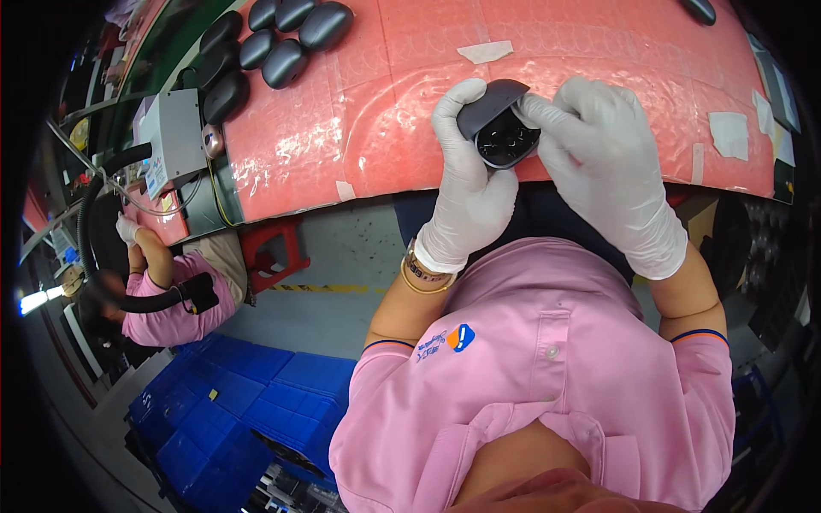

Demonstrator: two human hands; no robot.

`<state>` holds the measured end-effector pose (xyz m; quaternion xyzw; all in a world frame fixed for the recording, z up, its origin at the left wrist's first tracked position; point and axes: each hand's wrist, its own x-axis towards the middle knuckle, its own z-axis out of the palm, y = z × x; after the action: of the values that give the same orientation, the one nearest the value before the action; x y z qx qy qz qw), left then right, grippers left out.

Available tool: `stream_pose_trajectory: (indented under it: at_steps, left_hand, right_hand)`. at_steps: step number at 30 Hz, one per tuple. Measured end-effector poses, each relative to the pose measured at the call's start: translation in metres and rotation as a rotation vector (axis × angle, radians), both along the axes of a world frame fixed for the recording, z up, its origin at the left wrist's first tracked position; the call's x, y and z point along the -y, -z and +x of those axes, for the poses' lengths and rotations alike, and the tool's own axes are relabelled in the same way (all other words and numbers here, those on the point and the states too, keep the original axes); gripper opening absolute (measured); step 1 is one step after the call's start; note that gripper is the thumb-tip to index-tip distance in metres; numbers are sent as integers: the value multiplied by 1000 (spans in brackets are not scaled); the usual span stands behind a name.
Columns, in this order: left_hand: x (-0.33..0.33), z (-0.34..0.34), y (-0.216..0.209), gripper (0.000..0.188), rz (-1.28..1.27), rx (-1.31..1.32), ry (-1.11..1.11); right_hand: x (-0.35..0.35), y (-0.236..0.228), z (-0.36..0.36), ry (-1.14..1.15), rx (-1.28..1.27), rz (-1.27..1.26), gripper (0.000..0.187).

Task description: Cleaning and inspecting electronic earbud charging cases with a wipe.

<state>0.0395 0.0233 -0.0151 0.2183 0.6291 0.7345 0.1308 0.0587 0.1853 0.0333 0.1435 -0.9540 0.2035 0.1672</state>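
Observation:
Above the near edge of the bench, between my two gloved hands, a dark grey rounded case (492, 104) is held tilted, its glossy black inside facing me. My left hand (469, 184) is closed around the case's left side, index finger along the outer shell and thumb by the lower rim. On the other side, my right hand (609, 162) is closed with its fingers bent and a fingertip against the rim at the opening's upper right. Whether those fingers also pinch something small is hidden. Both gloves are white.
Several similar dark grey cases (285, 63) lie at the back left of the pink-covered bench (385, 111). A grey metal box (175, 132) stands at its left end. Paper pieces (729, 135) lie at right. Blue crates (256, 389) and a co-worker in a pink shirt (184, 312) are at lower left.

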Motion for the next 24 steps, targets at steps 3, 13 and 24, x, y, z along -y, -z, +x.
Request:
stream_pose_trajectory:
  at_steps: [3, 13, 24]
  left_hand:
    - [0, -6, -10, 77, 67, 79, 4]
    - [8, -14, -11, 82, 281, 434, 126]
    - [11, -20, -13, 87, 226, 439, 172]
  right_hand:
    - [-15, 12, -3, -52, 13, -272, 32]
    - [-31, 36, -7, 71, 158, -772, 34]
    - [-30, 40, -8, 43, 83, -782, 37]
